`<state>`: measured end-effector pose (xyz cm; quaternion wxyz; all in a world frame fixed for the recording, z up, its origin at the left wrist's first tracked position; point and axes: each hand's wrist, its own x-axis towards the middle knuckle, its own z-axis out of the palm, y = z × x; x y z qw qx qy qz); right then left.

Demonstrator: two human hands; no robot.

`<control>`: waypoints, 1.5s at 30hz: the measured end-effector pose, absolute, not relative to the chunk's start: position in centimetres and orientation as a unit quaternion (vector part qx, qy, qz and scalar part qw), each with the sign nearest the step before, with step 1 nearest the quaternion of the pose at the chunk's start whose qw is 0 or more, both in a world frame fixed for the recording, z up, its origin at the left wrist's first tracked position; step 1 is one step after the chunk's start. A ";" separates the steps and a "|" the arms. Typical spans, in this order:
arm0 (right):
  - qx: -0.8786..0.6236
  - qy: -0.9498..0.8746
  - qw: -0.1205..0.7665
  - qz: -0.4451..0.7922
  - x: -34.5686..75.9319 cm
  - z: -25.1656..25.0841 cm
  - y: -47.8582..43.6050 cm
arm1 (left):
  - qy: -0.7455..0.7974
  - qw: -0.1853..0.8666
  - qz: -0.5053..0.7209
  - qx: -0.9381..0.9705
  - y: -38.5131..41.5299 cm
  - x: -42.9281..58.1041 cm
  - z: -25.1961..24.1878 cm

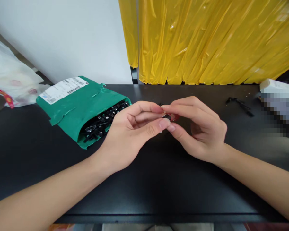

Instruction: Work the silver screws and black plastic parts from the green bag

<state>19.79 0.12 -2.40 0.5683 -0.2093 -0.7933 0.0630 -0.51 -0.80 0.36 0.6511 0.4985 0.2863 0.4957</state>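
Observation:
My left hand (130,134) and my right hand (199,128) meet above the middle of the black table (144,189). Both pinch the same small black part (167,116) between their fingertips; most of it is hidden by the fingers. Just left of my left hand lies a torn-open green mailer bag (79,102) with a white shipping label. Several small black parts with metal bits (103,122) spill from its open mouth.
A white plastic bag (12,80) sits at the far left. A few loose black parts (239,104) lie at the back right, next to a blurred white box (279,102). Yellow plastic sheeting (207,41) hangs behind the table, beside a white wall.

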 end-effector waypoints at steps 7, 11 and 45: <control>-0.217 -0.802 0.557 0.004 19.8 -2.5 0.3 | 0.310 0.649 0.474 0.508 -0.9 -0.5 0.2; -0.248 -0.804 0.540 0.028 19.2 -2.6 -0.2 | 0.345 0.635 0.480 0.496 -1.0 -0.7 0.5; -0.324 -0.716 0.612 0.085 17.7 -2.6 -2.0 | 0.393 0.419 0.524 0.628 -0.6 -0.5 1.1</control>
